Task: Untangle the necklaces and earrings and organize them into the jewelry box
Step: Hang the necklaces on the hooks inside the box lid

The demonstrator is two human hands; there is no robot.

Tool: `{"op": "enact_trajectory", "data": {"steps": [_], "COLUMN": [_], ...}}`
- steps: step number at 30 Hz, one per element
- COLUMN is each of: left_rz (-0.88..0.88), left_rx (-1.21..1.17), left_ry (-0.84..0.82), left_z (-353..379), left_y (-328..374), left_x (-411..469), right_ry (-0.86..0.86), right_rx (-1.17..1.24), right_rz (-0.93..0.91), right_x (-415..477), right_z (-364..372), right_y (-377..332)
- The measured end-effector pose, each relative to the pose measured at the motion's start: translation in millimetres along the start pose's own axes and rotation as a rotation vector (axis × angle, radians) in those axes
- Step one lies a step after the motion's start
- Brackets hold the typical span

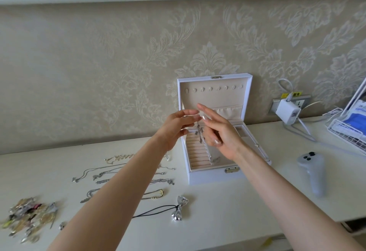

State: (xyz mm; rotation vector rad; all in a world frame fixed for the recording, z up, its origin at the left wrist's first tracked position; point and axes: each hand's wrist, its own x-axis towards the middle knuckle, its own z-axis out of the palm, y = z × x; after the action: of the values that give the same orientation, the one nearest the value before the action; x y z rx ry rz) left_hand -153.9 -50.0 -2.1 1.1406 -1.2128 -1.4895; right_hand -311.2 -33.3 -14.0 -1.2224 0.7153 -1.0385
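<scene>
- Left hand [175, 129] raised at frame centre, in front of the open jewelry box [214, 176]. Grip: thumb and fingertips pinch the top of the cross necklace [200, 134].
- Right hand [220, 131] just beside it, fingertips meeting the left hand's. Index finger straight, outer fingers curled. Can't tell if this grip actually has the chain.
- Cross pendant hangs below the fingertips, over the box's ring-roll rows, not resting on them.
- Box sits on the tabletop [227, 211] right of centre, with its lid upright against the wall. There's a row of hooks along the top of the lid lining and a pouch pocket below.
- Other necklaces [103, 175] are laid out in separate lines on the tabletop left of the box, partly hidden by the left forearm.
- Bow pendant [180, 211] on a black cord lies lower centre, near the box's front.
- Earring pile [25, 221] sits at lower left, still jumbled and blurred.
- Right side: white controller [313, 173] on the tabletop, charger [287, 112] in the wall socket, wire basket [344, 133] at the frame edge.
</scene>
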Motion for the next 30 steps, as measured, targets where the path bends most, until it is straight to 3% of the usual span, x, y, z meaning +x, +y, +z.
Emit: {"op": "enact_trajectory", "data": {"steps": [4, 8, 12, 15, 21, 25, 30], "left_rz": [-0.011, 0.068, 0.143, 0.129, 0.189, 0.365, 0.375], "left_rx": [-0.036, 0.121, 0.327, 0.410, 0.505, 0.665, 0.711], "left_ry": [-0.038, 0.046, 0.022, -0.002, -0.091, -0.007, -0.011], "left_z": [2, -1, -7, -10, -10, -19, -25], "left_y": [9, 22, 37, 42, 42, 39, 38], "left_x": [5, 15, 27, 39, 58, 72, 76], "right_ry": [0.045, 0.229, 0.414, 0.543, 0.352, 0.338, 0.302], "right_rx": [0.108, 0.198, -0.019, -0.201, -0.135, -0.133, -0.207], "right_rz": [-0.025, -0.004, 0.141, 0.089, 0.033, 0.020, 0.003], "right_x": [3, 11, 23, 35, 70, 84, 90], "right_z": [-1, -4, -9, -12, -9, -10, -10], "right_y": [8, 12, 13, 12, -4, -6, -5]}}
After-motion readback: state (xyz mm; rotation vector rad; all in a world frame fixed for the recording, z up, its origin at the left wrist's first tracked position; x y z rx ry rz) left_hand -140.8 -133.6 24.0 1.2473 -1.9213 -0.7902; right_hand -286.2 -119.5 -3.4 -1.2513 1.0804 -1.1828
